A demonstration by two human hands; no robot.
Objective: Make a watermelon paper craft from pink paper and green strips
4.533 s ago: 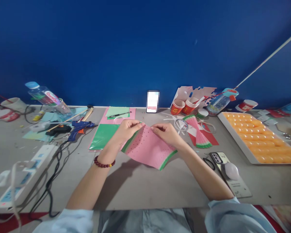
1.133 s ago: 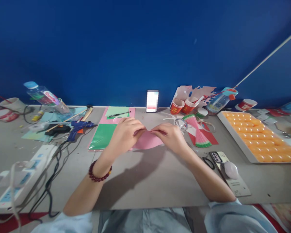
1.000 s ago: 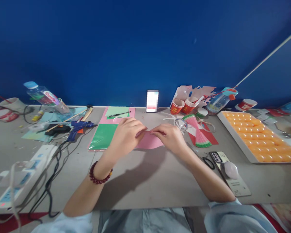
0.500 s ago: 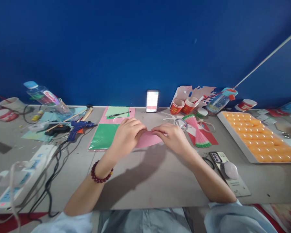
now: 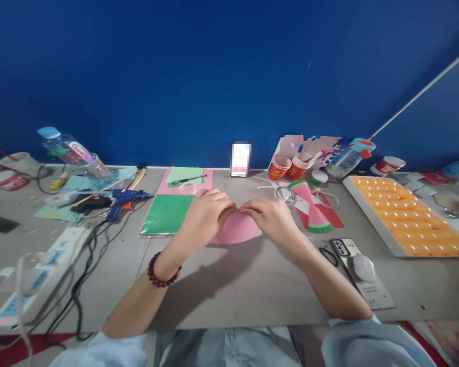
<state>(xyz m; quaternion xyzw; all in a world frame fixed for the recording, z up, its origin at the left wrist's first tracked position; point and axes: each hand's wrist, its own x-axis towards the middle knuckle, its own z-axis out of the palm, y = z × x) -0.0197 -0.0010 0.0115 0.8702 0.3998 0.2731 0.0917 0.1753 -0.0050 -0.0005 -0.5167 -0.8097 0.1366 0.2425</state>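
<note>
A sheet of pink paper (image 5: 237, 228) is held above the table between both hands, its lower edge curving toward me. My left hand (image 5: 208, 214), below which a dark red bead bracelet (image 5: 163, 271) sits on the wrist, pinches the paper's upper edge. Close beside it my right hand (image 5: 271, 216) pinches the same edge, fingertips nearly meeting the left ones. A bit of green shows at the paper's right end. To the right lies a pink-and-green pleated paper fan piece (image 5: 309, 206) on red paper (image 5: 337, 218).
A green sheet pack (image 5: 163, 216) and a pen (image 5: 187, 179) lie left of the hands. Further left are a blue glue gun (image 5: 124, 203), cables and a power strip (image 5: 48, 278). Red paper cups (image 5: 279, 168), an orange-filled tray (image 5: 409, 214) and a phone (image 5: 361, 275) stand right.
The pink paper has tilted so more of its face shows, its lower edge hanging nearer to me. Both hands keep their pinch; the left wrist has shifted slightly right.
</note>
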